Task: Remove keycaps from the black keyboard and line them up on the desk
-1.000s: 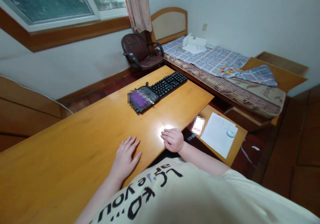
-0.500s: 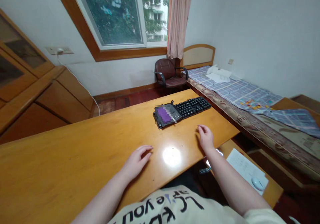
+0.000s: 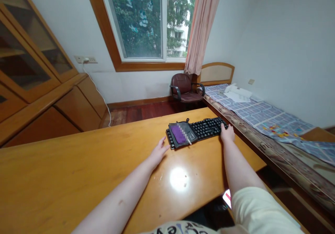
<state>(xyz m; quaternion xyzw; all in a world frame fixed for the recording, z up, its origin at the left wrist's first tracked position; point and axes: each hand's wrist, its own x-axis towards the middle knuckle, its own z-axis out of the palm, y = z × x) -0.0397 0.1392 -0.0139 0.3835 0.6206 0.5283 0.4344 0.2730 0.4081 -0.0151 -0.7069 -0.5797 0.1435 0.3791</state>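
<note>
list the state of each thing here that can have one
black computer keyboard: flat on the wooden desk, left end covered by a dark pad
right hand: touching the keyboard's right end
left hand: open, flat on the desk near the keyboard's left end
pink curtain: drawn aside
brown office chair: unoccupied
glass cabinet door: closed

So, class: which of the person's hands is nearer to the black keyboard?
The right hand: it rests on the right end of the keyboard. The left hand lies on the desk just short of the left end, not touching it.
</note>
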